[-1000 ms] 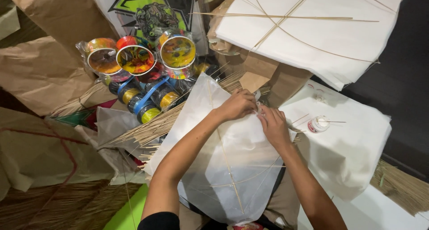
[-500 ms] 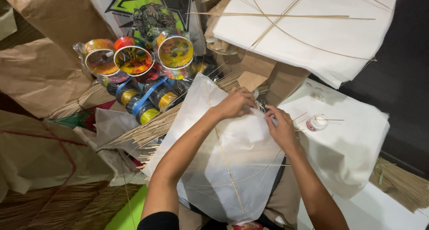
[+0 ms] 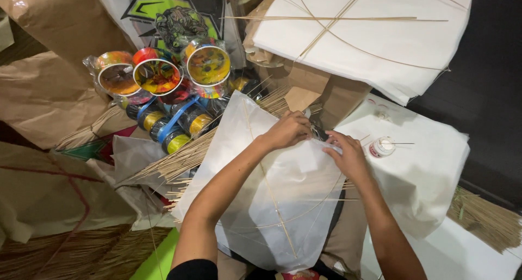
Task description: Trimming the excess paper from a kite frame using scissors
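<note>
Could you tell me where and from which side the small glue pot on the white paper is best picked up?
Probably grip the small glue pot around its round side wall, coming from above on its left, since a thin stick juts out to the right across its open top.

floor [image 3: 489, 95] dark, mostly covered | on it: brown paper [image 3: 43, 95], stick bundles [image 3: 185, 155], wrapped spools [image 3: 157, 79], white kites [image 3: 375, 35], white sheets [image 3: 429, 171], small glue pot [image 3: 382, 147]
</note>
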